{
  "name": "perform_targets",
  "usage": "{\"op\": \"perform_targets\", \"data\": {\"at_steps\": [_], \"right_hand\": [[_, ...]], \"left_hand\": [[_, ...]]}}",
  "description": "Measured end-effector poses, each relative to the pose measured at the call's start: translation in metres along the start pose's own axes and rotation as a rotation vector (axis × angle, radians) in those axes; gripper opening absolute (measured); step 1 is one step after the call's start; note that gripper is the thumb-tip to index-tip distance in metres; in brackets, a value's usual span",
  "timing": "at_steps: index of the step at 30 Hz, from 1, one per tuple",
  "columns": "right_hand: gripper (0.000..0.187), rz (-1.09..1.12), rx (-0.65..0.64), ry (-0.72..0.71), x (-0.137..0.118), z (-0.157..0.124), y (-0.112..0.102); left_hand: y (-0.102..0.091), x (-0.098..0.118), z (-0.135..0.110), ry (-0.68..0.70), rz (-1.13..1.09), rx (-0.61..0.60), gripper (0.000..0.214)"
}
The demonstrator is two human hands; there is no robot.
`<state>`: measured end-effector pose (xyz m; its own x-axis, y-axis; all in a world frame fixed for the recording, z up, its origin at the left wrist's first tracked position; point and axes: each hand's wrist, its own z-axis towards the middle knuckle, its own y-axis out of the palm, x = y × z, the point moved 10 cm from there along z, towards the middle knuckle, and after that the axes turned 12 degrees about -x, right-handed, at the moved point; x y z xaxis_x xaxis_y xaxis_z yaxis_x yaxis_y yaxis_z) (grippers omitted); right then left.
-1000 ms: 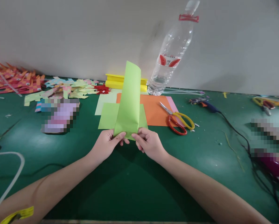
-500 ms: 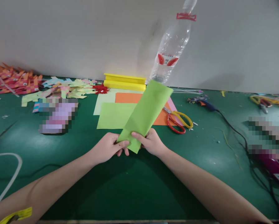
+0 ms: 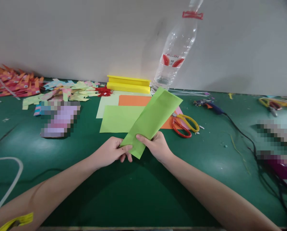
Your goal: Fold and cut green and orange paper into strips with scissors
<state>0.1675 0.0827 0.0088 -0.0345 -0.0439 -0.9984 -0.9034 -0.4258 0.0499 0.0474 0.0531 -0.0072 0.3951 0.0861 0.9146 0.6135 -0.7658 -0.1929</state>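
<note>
A long strip of green paper (image 3: 155, 115), which looks folded, is held aslant above the table, its far end pointing up and to the right. My left hand (image 3: 116, 149) pinches its lower left corner, thumb on top. Along the strip's right edge, my right hand (image 3: 156, 146) grips it with the thumb on the upper face and the other fingers hidden behind. Under and behind the strip lie a flat green sheet (image 3: 119, 118) and an orange sheet (image 3: 131, 100). Scissors (image 3: 185, 125) with red and yellow handles rest just right of the strip, their blades partly covered.
A plastic bottle (image 3: 174, 48) stands tilted by the wall, near a yellow folded piece (image 3: 128, 85). Paper scraps (image 3: 78, 89) and orange-red paper pieces (image 3: 16, 83) lie at the back left. On the left is a phone (image 3: 60, 122); on the right, a corded tool (image 3: 214, 107).
The green strip has swung slightly, its far end moving right and down and showing a second edge at the top. Both hands keep their grip in nearly the same place.
</note>
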Motion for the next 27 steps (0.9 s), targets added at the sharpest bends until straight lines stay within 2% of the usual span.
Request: {"op": "perform_targets", "data": {"at_steps": [27], "right_hand": [[0.028,-0.015,0.037,-0.008,0.0028,0.0002,-0.0024]], "left_hand": [[0.0049,0.0049,0.0013,0.038,-0.144,-0.034,0.038]]}}
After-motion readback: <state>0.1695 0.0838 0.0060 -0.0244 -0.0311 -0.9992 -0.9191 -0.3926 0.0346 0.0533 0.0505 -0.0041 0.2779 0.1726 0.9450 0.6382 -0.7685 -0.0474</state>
